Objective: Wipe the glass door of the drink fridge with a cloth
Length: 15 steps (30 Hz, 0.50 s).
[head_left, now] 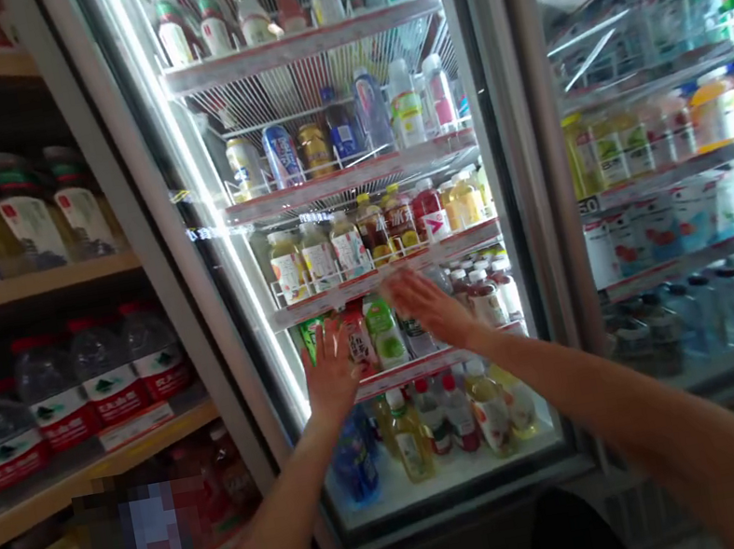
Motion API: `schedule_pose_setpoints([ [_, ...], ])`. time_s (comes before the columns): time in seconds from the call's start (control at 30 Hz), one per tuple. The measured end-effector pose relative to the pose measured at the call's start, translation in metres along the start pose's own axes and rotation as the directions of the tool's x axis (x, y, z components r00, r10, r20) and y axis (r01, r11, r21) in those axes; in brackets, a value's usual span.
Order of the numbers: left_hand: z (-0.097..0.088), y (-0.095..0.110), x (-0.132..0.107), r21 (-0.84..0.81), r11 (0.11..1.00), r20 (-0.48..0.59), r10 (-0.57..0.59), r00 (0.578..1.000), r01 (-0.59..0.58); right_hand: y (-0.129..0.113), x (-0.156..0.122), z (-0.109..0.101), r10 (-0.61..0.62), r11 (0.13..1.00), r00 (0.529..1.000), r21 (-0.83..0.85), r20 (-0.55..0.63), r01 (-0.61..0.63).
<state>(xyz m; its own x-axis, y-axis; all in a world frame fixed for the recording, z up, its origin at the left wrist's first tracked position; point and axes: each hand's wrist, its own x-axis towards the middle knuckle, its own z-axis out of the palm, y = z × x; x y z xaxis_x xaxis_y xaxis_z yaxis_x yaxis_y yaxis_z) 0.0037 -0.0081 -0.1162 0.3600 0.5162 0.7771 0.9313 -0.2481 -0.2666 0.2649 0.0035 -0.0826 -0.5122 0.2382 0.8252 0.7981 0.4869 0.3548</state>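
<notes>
The left hand was raised, fingers spread, with nothing in its grip; the right hand, blurred, had its fingers extended and no visible hold; contact could not be determined; beyond them, the red drink and green bottle stood side by side on the fridge shelf; the bottle appeared smooth, likely moderately heavy, slightly yielding, and slippery if chilled; its mid-body offered the surest hold.
</notes>
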Motion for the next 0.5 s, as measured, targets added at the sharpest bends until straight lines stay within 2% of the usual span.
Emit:
schedule_pose_setpoints([
  [0.07,-0.001,-0.004,-0.002,0.0,1.0,0.014,0.026,1.0,-0.026,-0.009,-0.007,0.003,-0.206,0.978,0.969,0.048,0.135,0.202],
  [0.1,-0.001,-0.005,-0.003,-0.001,0.999,0.017,0.035,0.999,-0.035,-0.008,-0.005,0.001,-0.233,0.972,0.959,0.055,0.162,0.227],
  [0.13,0.0,-0.005,-0.004,-0.003,0.999,0.016,0.039,0.999,-0.039,-0.003,0.002,-0.002,-0.198,0.98,0.968,0.046,0.157,0.193],
  [0.2,0.001,-0.003,-0.004,-0.006,1.0,0.01,0.03,0.999,-0.03,0.008,0.024,-0.009,0.014,1.0,0.999,0.009,0.05,-0.015],
  [0.27,0.002,0.0,-0.004,-0.009,1.0,-0.001,0.01,1.0,-0.01,0.01,0.044,-0.01,0.224,0.974,0.97,-0.002,-0.091,-0.225],
  [0.3,0.002,0.001,-0.005,-0.012,1.0,-0.005,0.002,1.0,-0.002,0.005,0.049,-0.008,0.252,0.967,0.96,0.0,-0.122,-0.254],
  [0.33,0.002,0.001,-0.005,-0.014,1.0,-0.007,0.001,1.0,-0.001,-0.004,0.049,-0.004,0.217,0.976,0.97,0.0,-0.113,-0.218],
  [0.4,0.004,-0.001,-0.009,-0.013,1.0,-0.011,0.003,1.0,-0.003,-0.027,0.038,0.007,-0.004,1.0,1.0,0.008,-0.005,0.004],
  [0.47,0.008,-0.009,-0.015,-0.003,1.0,-0.019,-0.008,1.0,0.008,-0.042,0.026,0.015,-0.254,0.967,0.961,0.041,0.111,0.251],
  [0.5,0.01,-0.013,-0.018,0.002,1.0,-0.028,-0.021,0.999,0.021,-0.044,0.023,0.017,-0.317,0.948,0.938,0.05,0.14,0.313],
])
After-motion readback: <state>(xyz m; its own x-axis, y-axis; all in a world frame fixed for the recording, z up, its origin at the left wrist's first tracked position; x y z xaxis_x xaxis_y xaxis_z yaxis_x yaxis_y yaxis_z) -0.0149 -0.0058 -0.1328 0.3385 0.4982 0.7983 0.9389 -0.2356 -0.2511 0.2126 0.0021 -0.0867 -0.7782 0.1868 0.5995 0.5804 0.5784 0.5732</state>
